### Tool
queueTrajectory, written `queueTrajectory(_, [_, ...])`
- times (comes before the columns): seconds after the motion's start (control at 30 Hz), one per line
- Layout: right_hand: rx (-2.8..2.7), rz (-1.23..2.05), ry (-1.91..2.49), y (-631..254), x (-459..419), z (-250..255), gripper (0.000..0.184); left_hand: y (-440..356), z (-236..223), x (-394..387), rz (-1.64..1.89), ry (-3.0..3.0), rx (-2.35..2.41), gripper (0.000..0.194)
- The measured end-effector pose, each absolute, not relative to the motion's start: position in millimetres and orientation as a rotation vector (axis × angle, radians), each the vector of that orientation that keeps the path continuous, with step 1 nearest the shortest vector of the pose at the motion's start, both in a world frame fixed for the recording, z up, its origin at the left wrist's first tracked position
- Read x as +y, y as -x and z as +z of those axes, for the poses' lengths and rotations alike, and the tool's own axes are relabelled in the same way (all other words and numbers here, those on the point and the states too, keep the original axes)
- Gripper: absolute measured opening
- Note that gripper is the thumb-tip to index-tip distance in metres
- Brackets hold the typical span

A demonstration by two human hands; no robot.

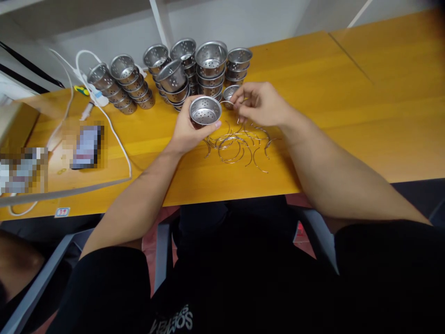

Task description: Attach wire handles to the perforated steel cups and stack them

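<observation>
A perforated metal cup (206, 110) is gripped by my left hand (186, 126), its open mouth tilted toward me. My right hand (259, 104) pinches a thin curved wire (226, 102), whose far end reaches the cup's right rim; whether it is hooked in a hole I cannot tell. Below both hands, several loose curved wires (231, 148) lie tangled on the yellow table (347, 134). Just behind my right fingertips stands a smaller perforated cup (230, 93), partly hidden by them.
Stacks of perforated cups (211, 58) line the back of the table, with more stacks (125, 74) to the left. A white cable (116, 139) curves around a blurred phone (86, 146). At far left is a box (17, 123). Another person's bare limb (21, 260) shows at lower left.
</observation>
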State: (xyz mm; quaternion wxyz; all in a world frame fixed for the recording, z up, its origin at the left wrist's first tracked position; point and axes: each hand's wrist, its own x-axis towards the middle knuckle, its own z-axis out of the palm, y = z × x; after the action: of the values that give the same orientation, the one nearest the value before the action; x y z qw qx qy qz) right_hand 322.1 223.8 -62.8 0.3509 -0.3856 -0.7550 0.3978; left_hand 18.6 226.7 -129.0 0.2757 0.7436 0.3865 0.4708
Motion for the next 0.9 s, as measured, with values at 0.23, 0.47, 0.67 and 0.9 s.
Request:
queueTrajectory(0.23, [-1.779, 0.855, 0.96, -298, 208, -53, 0.058, -26, -145, 228, 1.226, -1.978, 0.992, 0.096])
queueTrajectory(0.47, [-1.797, 0.755, 0.918, -285, 213, -75, 0.044, -28, -185, 263, 1.288, -2.118, 0.799, 0.116])
queueTrajectory(0.67, [-1.767, 0.741, 0.968, -280, 209, -74, 0.035, -30, -187, 261, 1.3, -2.121, 0.751, 0.12])
queueTrajectory(0.9, [-1.746, 0.689, 1.022, -274, 210, -79, 0.031, -34, -178, 256, 1.287, -2.103, 0.834, 0.117])
